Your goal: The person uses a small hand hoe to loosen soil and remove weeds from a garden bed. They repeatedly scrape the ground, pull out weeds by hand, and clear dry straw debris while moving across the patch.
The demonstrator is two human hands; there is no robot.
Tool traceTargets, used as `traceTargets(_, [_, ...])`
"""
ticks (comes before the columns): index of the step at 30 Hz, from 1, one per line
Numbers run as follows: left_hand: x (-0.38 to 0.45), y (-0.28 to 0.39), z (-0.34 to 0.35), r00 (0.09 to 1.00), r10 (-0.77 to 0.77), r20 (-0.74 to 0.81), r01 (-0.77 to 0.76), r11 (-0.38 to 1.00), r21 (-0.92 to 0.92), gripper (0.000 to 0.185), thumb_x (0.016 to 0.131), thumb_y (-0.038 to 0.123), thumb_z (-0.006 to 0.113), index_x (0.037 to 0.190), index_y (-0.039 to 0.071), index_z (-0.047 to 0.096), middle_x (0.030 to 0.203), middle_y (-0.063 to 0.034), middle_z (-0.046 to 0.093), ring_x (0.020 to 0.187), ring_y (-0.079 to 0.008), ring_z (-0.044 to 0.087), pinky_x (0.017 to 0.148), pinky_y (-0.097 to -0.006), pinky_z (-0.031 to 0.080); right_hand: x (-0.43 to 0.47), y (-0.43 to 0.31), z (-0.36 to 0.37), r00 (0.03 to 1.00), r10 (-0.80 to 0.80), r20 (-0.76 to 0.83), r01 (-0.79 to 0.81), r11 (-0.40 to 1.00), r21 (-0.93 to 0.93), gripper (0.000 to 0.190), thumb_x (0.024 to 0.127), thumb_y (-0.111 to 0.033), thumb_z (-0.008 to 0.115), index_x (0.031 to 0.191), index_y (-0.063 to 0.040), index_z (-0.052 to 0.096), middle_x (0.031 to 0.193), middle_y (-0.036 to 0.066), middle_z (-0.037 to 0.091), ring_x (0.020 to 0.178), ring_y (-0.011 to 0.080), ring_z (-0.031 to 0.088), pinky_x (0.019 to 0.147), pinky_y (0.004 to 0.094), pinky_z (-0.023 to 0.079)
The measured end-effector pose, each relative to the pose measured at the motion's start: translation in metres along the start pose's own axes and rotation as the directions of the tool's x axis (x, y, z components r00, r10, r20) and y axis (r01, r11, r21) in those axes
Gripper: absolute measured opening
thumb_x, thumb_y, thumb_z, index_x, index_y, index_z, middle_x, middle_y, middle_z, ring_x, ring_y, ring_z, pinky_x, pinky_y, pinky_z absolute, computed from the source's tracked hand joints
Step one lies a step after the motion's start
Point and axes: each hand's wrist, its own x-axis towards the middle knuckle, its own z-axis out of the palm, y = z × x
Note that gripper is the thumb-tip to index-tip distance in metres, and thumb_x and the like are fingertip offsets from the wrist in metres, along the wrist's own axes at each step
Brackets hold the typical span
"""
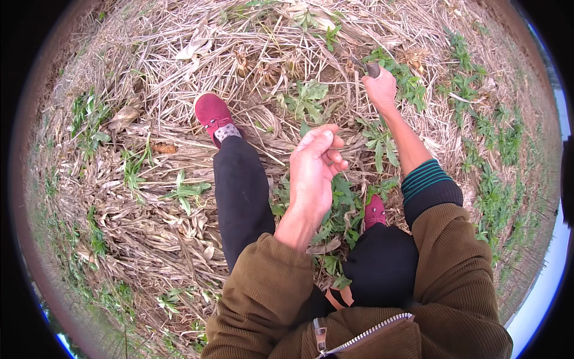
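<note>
My left hand (pixel 316 164) is raised in front of me, palm turned to the right, its fingers loosely curled with nothing seen in them. Below and beyond it grows a leafy green weed (pixel 307 101) with lobed leaves. Farther out on the right, my right hand (pixel 381 87) grips the dark handle of a tool (pixel 372 69), whose thin dark part points up and left over the straw. The tool's far end is lost among the stalks, so its kind cannot be told. Green weeds (pixel 410 85) stand close beside that hand.
Dry straw and corn husks (pixel 166 256) cover the ground. My feet are in red shoes, the left shoe (pixel 210 110) forward and the right shoe (pixel 375 212) farther back. A corn cob (pixel 164 148) lies left of my leg. More weeds (pixel 502 143) grow at the right.
</note>
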Motion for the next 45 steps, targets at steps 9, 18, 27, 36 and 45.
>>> traceTargets(9, [-0.012,-0.011,0.008,0.995,-0.090,0.045,0.089,0.996,0.028,0.018,0.095,0.013,0.052,0.108,0.003,0.058,0.085,-0.0010,0.058,0.068,-0.0101,0.051,0.067,-0.0284,0.047,0.011,-0.039,0.020,0.992,0.121,0.024,-0.118,0.988,-0.098,0.028,0.071,-0.026,0.060,0.093,-0.010,0.069,0.093,0.019,0.070,0.091,0.0378,0.066,0.082,0.0446,0.050])
traceTargets(18, [-0.015,-0.018,0.012,0.991,-0.119,0.060,0.117,0.993,0.034,0.017,0.095,0.014,0.053,0.108,0.003,0.058,0.084,-0.0015,0.058,0.068,-0.0104,0.051,0.066,-0.0286,0.048,0.027,-0.022,0.079,0.802,0.597,-0.031,-0.508,0.708,0.490,0.019,0.067,-0.014,0.066,0.075,0.003,0.062,0.075,0.019,0.067,0.074,0.0298,0.068,0.071,0.0406,0.053])
traceTargets(27, [-0.008,-0.011,0.005,0.996,-0.086,0.023,0.085,0.996,0.031,0.018,0.096,0.013,0.053,0.109,0.003,0.058,0.085,-0.0020,0.058,0.069,-0.0107,0.051,0.067,-0.0290,0.048,0.036,-0.044,0.073,0.995,0.090,-0.041,-0.087,0.994,0.063,0.031,0.072,-0.020,0.061,0.097,-0.002,0.067,0.088,0.022,0.069,0.086,0.0385,0.067,0.081,0.0447,0.052])
traceTargets(36, [-0.002,-0.028,0.014,0.994,-0.104,0.040,0.100,0.992,0.076,0.018,0.096,0.014,0.052,0.109,0.003,0.057,0.084,-0.0007,0.057,0.069,-0.0105,0.050,0.067,-0.0289,0.047,-0.037,-0.023,-0.011,0.920,-0.346,0.183,0.357,0.933,-0.032,0.025,0.075,-0.021,0.066,0.098,-0.012,0.064,0.076,0.017,0.066,0.074,0.0386,0.064,0.069,0.0473,0.050])
traceTargets(45, [-0.008,-0.068,0.025,0.969,-0.211,0.127,0.192,0.970,0.147,0.019,0.096,0.015,0.052,0.110,0.003,0.057,0.085,-0.0011,0.057,0.069,-0.0102,0.050,0.066,-0.0285,0.048,-0.074,0.071,-0.134,0.989,-0.070,0.129,0.048,0.985,0.166,0.022,0.073,-0.016,0.073,0.090,-0.005,0.065,0.065,0.003,0.061,0.059,0.0162,0.058,0.060,0.0304,0.048])
